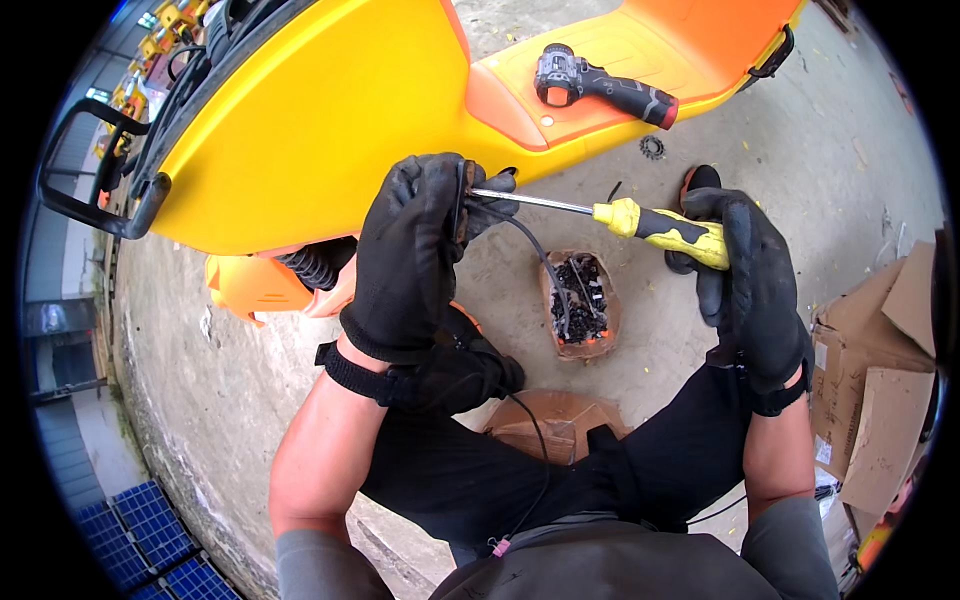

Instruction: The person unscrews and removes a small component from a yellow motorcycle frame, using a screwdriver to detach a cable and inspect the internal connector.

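My left hand [410,250], in a black glove, grips a small dark part [463,205] with a black cable [525,235] hanging from it. A long screwdriver with a yellow and dark handle [665,232] lies level across the middle of the view, its metal tip at that part. My right hand [755,285], also gloved, is closed on the end of the handle. Just above my hands is the yellow body [310,110] of a scooter, its orange footboard [510,95] carrying a black cordless drill [610,88].
A box of small black parts [575,295] sits on the concrete floor [200,380] below my hands. Cardboard [540,420] lies between my legs and large cartons [870,390] stand at right. A dark toothed ring [652,147] lies by the scooter. Blue panels [120,530] are at lower left.
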`<move>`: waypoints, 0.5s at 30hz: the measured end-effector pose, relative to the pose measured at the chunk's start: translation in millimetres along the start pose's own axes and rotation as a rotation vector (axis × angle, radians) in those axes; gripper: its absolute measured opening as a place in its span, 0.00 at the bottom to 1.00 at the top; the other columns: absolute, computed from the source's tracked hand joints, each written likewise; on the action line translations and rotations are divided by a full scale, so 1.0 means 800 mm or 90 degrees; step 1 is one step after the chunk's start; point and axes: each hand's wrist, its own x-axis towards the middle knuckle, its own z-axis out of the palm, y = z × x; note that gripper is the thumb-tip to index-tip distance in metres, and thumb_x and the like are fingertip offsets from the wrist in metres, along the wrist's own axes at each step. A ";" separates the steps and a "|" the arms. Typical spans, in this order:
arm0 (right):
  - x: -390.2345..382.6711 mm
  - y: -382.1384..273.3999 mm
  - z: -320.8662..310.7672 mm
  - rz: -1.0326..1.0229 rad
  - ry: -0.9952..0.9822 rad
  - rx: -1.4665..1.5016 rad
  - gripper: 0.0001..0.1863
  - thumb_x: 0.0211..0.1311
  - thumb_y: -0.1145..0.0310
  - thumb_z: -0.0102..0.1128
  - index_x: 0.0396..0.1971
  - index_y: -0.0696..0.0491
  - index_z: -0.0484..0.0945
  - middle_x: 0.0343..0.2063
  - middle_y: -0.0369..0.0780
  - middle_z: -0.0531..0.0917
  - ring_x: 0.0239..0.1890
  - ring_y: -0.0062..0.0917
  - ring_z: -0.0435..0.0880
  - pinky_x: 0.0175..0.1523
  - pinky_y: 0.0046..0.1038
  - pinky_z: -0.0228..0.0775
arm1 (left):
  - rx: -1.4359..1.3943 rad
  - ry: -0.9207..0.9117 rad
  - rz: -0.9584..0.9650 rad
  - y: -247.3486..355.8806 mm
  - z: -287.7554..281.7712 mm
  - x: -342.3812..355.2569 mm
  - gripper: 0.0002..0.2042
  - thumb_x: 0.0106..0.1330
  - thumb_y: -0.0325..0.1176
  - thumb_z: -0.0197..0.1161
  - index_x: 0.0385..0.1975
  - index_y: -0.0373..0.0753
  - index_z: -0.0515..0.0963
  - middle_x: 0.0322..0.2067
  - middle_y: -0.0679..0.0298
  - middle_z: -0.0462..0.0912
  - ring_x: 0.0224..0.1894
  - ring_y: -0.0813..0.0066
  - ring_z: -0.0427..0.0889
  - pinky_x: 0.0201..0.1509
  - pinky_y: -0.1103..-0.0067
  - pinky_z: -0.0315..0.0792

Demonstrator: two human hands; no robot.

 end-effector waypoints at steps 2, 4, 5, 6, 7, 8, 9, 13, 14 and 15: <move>0.002 0.011 -0.010 -0.032 0.005 -0.001 0.16 0.72 0.67 0.56 0.54 0.56 0.71 0.43 0.39 0.79 0.35 0.17 0.77 0.39 0.20 0.70 | -0.070 -0.018 -0.008 0.000 0.005 0.001 0.18 0.81 0.42 0.43 0.46 0.34 0.76 0.41 0.59 0.85 0.40 0.76 0.84 0.37 0.85 0.71; 0.006 0.027 -0.011 -0.157 0.025 0.011 0.16 0.72 0.67 0.56 0.54 0.56 0.68 0.49 0.45 0.78 0.39 0.23 0.80 0.43 0.24 0.74 | 0.060 -0.034 0.051 0.003 0.000 0.001 0.18 0.81 0.41 0.42 0.46 0.33 0.76 0.41 0.58 0.85 0.41 0.73 0.84 0.40 0.83 0.73; 0.008 0.027 -0.012 -0.179 -0.004 0.080 0.18 0.69 0.70 0.60 0.55 0.56 0.68 0.50 0.45 0.77 0.40 0.24 0.80 0.46 0.25 0.73 | 0.082 -0.040 0.073 0.002 -0.001 0.001 0.18 0.81 0.40 0.42 0.46 0.33 0.75 0.41 0.58 0.84 0.42 0.72 0.84 0.42 0.82 0.74; 0.009 0.026 -0.007 -0.191 0.026 0.057 0.17 0.70 0.68 0.59 0.54 0.56 0.68 0.49 0.45 0.78 0.39 0.24 0.80 0.45 0.24 0.73 | 0.105 -0.046 0.095 0.001 -0.002 0.001 0.18 0.81 0.40 0.43 0.46 0.32 0.75 0.41 0.57 0.84 0.43 0.70 0.85 0.44 0.81 0.75; 0.008 0.021 0.006 -0.203 0.054 0.036 0.17 0.71 0.67 0.58 0.54 0.56 0.68 0.48 0.44 0.78 0.39 0.23 0.80 0.44 0.23 0.73 | 0.084 -0.049 0.109 -0.004 -0.002 0.002 0.17 0.80 0.39 0.43 0.47 0.32 0.75 0.42 0.57 0.83 0.44 0.68 0.85 0.46 0.79 0.76; 0.007 0.019 0.008 -0.186 0.057 0.029 0.17 0.72 0.65 0.56 0.54 0.56 0.68 0.46 0.44 0.79 0.37 0.23 0.80 0.42 0.22 0.73 | 0.064 -0.053 0.123 -0.007 -0.003 0.002 0.17 0.80 0.39 0.43 0.47 0.31 0.75 0.42 0.56 0.83 0.45 0.66 0.85 0.48 0.77 0.77; 0.005 0.016 0.009 -0.169 0.061 0.022 0.16 0.73 0.63 0.55 0.54 0.57 0.69 0.45 0.44 0.79 0.36 0.22 0.80 0.41 0.21 0.73 | 0.122 -0.033 0.149 -0.009 -0.003 0.004 0.17 0.80 0.38 0.44 0.47 0.31 0.75 0.42 0.56 0.82 0.46 0.65 0.85 0.50 0.76 0.77; -0.001 -0.002 -0.001 -0.028 -0.014 -0.002 0.19 0.77 0.56 0.49 0.52 0.57 0.70 0.39 0.42 0.80 0.31 0.20 0.79 0.36 0.17 0.70 | 0.188 0.013 0.145 -0.010 -0.007 0.003 0.16 0.79 0.36 0.46 0.48 0.30 0.75 0.44 0.55 0.81 0.50 0.62 0.84 0.57 0.70 0.77; -0.002 -0.009 -0.002 -0.007 -0.028 -0.023 0.20 0.77 0.54 0.48 0.51 0.58 0.70 0.37 0.42 0.81 0.30 0.19 0.79 0.35 0.16 0.69 | 0.179 0.013 0.137 -0.009 -0.006 0.002 0.16 0.79 0.36 0.46 0.48 0.30 0.75 0.44 0.55 0.81 0.50 0.62 0.84 0.58 0.70 0.77; 0.000 0.008 -0.002 -0.062 0.002 0.022 0.18 0.74 0.57 0.54 0.51 0.56 0.69 0.41 0.42 0.80 0.33 0.20 0.79 0.37 0.18 0.69 | 0.168 0.013 0.129 -0.008 -0.005 0.003 0.16 0.78 0.36 0.46 0.49 0.29 0.75 0.44 0.55 0.81 0.50 0.61 0.84 0.58 0.70 0.77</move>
